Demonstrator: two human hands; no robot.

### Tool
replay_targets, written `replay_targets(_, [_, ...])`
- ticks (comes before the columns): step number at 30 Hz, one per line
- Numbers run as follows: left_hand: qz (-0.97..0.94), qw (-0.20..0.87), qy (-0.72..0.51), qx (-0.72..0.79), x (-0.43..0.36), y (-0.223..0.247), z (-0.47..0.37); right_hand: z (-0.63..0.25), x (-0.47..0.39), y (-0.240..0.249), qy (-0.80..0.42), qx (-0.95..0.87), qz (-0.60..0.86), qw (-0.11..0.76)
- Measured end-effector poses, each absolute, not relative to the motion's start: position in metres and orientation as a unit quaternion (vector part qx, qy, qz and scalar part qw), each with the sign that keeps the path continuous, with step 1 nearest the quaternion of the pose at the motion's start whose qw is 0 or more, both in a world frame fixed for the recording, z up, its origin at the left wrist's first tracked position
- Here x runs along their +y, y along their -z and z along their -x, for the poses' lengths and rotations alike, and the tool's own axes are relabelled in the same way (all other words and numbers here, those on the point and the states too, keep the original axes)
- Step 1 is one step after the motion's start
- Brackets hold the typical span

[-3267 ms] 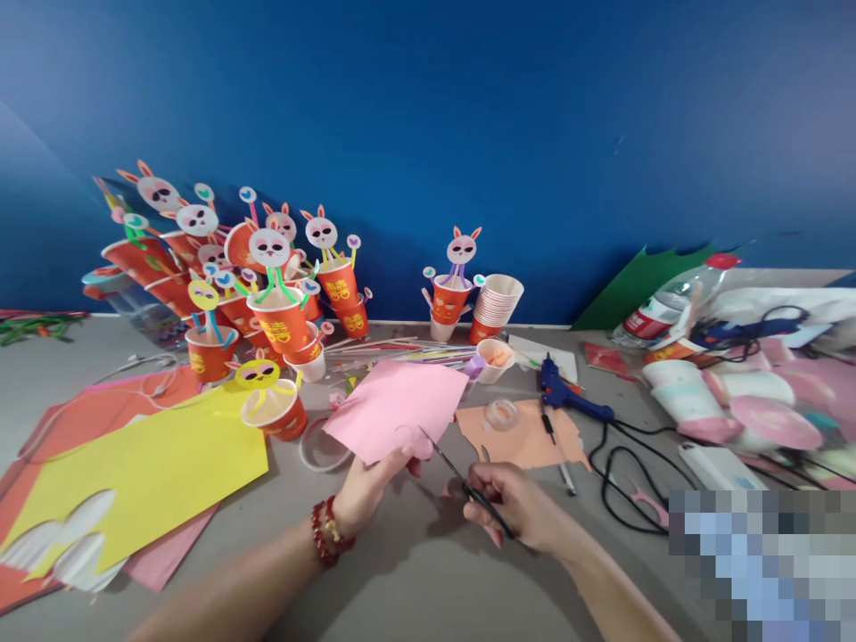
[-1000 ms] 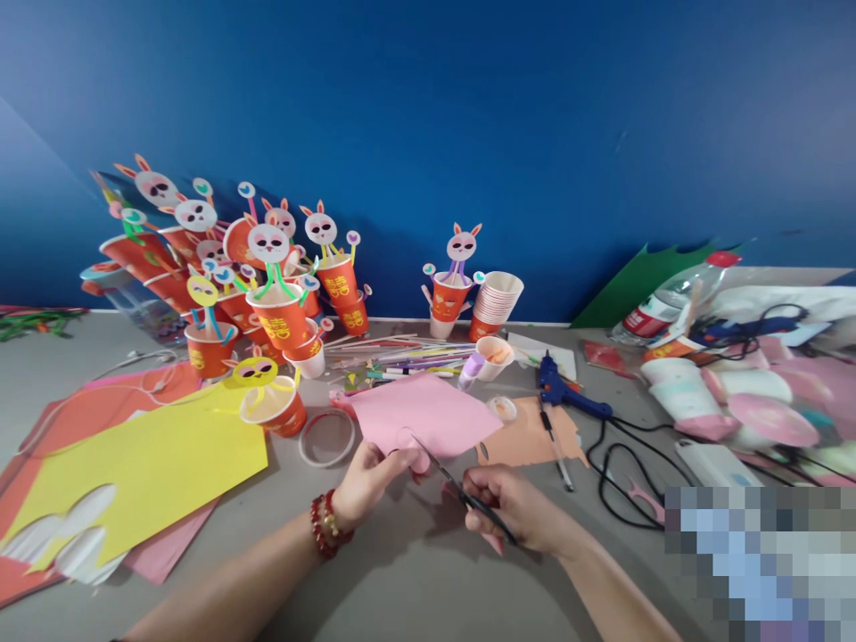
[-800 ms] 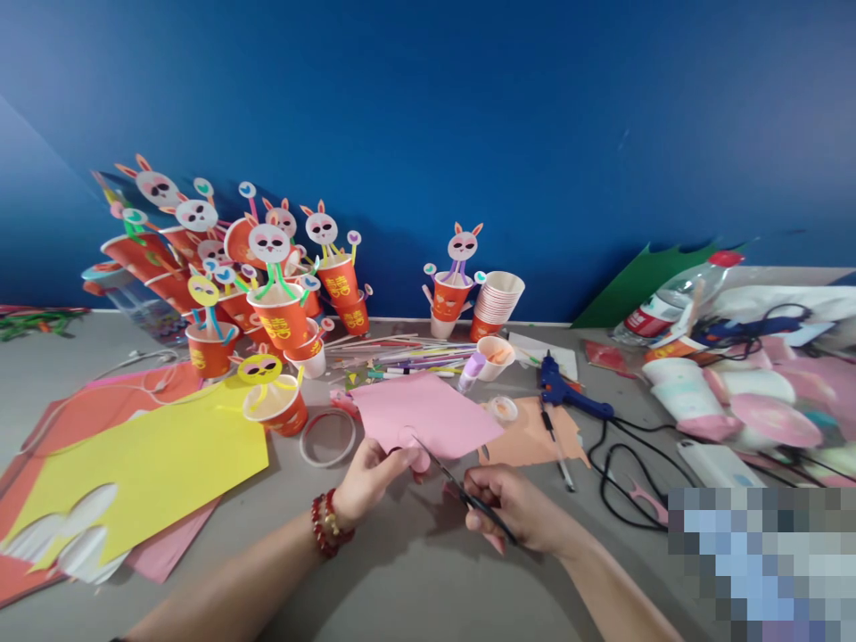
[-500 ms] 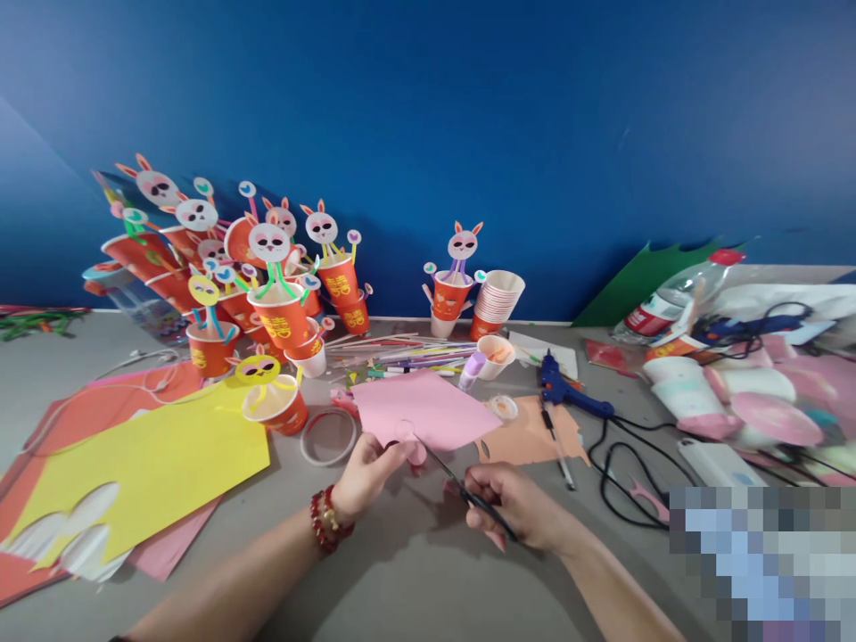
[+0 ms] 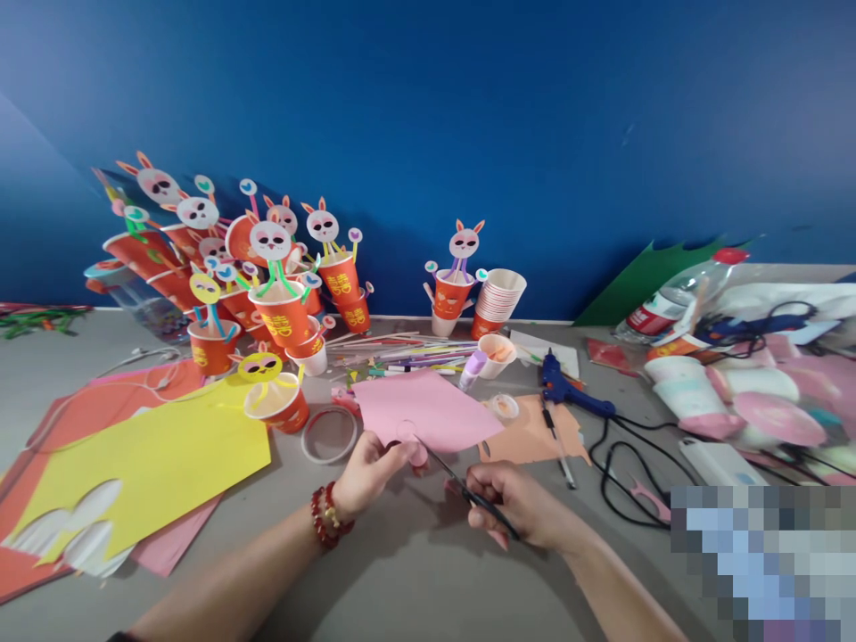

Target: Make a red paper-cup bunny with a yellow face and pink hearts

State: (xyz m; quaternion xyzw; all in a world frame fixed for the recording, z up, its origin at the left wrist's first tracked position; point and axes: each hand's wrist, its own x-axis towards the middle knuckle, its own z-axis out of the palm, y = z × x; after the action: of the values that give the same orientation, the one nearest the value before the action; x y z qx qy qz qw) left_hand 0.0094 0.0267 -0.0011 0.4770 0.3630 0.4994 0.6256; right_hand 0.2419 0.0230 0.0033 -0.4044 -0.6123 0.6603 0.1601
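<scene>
Head view: grey table [image 5: 428,588], its back edge along a blue wall [image 5: 401,134].
Pink sheet [image 5: 434,406]: one, held over the middle of the table; whether any part rests on the surface, cannot tell.
Left hand [image 5: 365,473]: pinching the sheet by its near edge, thumb on top.
Right hand [image 5: 518,504]: fingers wrapped round the handles of the scissors [image 5: 491,513], blades reaching the sheet's near edge; how far the blades spread, too small to tell.
Tab [image 5: 419,452]: small, round, pink, at the sheet's near edge, beside the left thumb.
Curved line [image 5: 407,423]: thin, on the sheet beyond the thumb; drawn or cut, cannot tell.
Risk to thumb: blade tips lie close by; a slip could nick it.
Risk to tab: a thin sheet held at one edge might flex, so a cut could stray and clip the round shape.
Risk to tube [image 5: 472,370]: leaning just beyond the sheet's far edge; a turned sheet might knock it.
Risk to glue gun [image 5: 568,392]: its cord [image 5: 605,481] loops toward the table's right edge, near the right forearm; a snag could drag the gun.
</scene>
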Motion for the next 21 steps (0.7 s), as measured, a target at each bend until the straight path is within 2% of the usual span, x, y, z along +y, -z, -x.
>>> replay_targets(14, [-0.456, 0.636, -0.511, 0.356, 0.027, -0.002, -0.011, -0.243, 0.023, 0.001, -0.652, -0.608, 0.424, 0.162])
replay_targets(21, [-0.363, 0.614, -0.589, 0.38, 0.029, 0.013, -0.01, -0.242, 0.023, -0.002, -0.652, -0.597, 0.435, 0.167])
